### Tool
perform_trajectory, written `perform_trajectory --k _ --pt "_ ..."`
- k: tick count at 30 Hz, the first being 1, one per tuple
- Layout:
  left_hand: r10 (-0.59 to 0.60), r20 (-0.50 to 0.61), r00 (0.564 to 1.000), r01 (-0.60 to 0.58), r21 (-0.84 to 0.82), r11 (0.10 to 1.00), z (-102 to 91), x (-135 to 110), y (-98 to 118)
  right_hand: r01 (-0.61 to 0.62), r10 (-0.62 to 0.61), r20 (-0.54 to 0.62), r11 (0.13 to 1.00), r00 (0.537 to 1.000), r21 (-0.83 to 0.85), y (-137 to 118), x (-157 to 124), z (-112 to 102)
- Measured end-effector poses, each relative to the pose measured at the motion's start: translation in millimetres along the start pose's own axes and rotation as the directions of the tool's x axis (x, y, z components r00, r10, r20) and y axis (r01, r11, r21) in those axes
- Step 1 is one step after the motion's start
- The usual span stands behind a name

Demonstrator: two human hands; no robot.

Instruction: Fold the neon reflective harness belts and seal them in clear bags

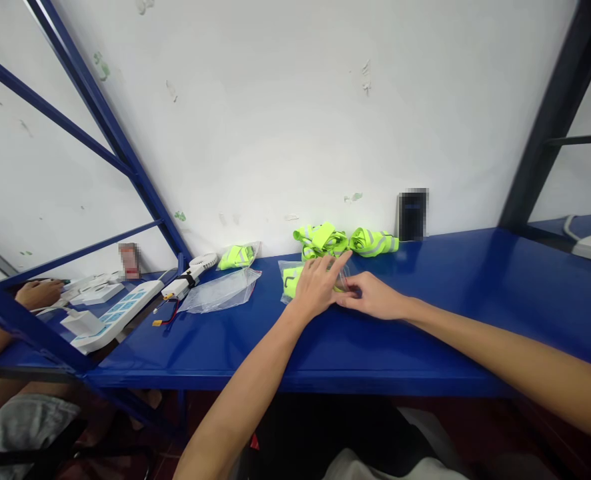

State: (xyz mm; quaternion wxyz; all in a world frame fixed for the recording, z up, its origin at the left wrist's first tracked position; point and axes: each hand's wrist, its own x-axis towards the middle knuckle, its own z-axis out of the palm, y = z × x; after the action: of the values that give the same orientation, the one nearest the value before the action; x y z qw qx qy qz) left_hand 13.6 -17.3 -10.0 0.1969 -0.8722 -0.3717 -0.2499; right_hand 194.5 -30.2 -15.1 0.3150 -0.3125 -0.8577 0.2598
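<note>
A clear plastic bag (283, 297) with a folded neon-yellow reflective vest (290, 283) inside lies on the blue table in front of me. Flat across the bag rests my left hand (316, 285), its fingers stretched out and hiding the middle. At the bag's right end, my right hand (370, 296) pinches the plastic edge between thumb and fingers. Just behind my hands sit a loose bundle of neon-yellow reflective fabric (325, 239) and a rolled one (374, 242).
Left along the wall lies another bagged yellow bundle (237, 257). Nearer are flat plastic bags (223, 291), a white fan (203, 262) and wired connectors (163, 323). A dark phone-like object (412, 215) leans on the wall. Beyond a blue frame post (125, 160), another person's hand (39, 294) is near a power strip (120, 313).
</note>
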Motion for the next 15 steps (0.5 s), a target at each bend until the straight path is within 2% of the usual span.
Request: perform_trajectory --k 2,4,7,9,12,15 --pt "0.025 -0.008 1.000 -0.025 0.008 1.000 0.5 -0.2 2.7 -0.003 0.001 0.039 0.999 0.999 0.035 -1.2 -0.6 5.4" --pt "0.030 -0.035 0.999 -0.030 0.008 1.000 1.4 0.7 6.5 -0.001 -0.002 0.022 0.994 1.000 0.111 -0.9 1.4 9.1" --pt "-0.017 -0.091 0.996 0.013 -0.051 0.999 4.0 4.1 13.7 0.035 0.007 -0.140 0.955 0.990 0.295 1.7 8.5 10.6" --pt "-0.070 -0.106 0.992 0.054 -0.148 0.988 5.2 6.2 18.8 0.057 0.025 -0.195 0.912 0.980 0.406 5.0 13.5 8.7" --pt "-0.083 -0.089 0.993 0.052 -0.307 0.950 2.4 6.4 23.0 -0.026 0.091 -0.101 0.855 0.991 0.517 12.3 17.4 3.0" --pt "-0.009 -0.128 0.992 -0.049 -0.445 0.894 -5.8 3.7 19.7 -0.126 0.195 -0.038 0.755 0.980 0.643 20.2 17.2 -2.0"
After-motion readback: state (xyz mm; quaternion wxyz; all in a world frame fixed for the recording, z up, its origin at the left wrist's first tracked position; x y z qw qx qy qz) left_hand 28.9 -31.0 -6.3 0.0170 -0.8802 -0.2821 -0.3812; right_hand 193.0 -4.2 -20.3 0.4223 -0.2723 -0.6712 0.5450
